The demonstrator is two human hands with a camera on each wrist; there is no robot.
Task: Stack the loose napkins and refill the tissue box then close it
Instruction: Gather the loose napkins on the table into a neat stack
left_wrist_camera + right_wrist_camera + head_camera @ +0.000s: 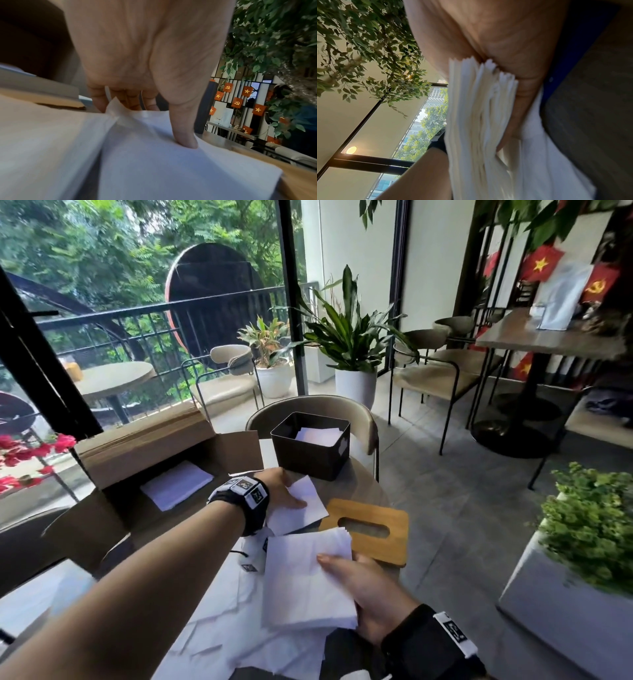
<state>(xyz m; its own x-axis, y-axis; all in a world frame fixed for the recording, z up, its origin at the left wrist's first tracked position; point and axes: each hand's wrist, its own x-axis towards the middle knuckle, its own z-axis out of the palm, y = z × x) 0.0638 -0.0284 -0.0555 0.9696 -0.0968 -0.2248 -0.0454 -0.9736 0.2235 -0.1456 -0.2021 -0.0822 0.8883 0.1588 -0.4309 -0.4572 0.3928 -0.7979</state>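
My right hand grips a thick stack of white napkins above the table, thumb on top and fingers underneath; the right wrist view shows the stack's layered edge held in the palm. My left hand pinches a single loose napkin just in front of the black tissue box; its thumb presses on the sheet and the curled fingers lift its far edge. The box stands open with a few napkins inside. Its wooden slotted lid lies on the table to the right.
More loose napkins lie scattered on the round table near me. An open cardboard carton with a napkin pack stands at the left. A chair is behind the box, and a planter at the right.
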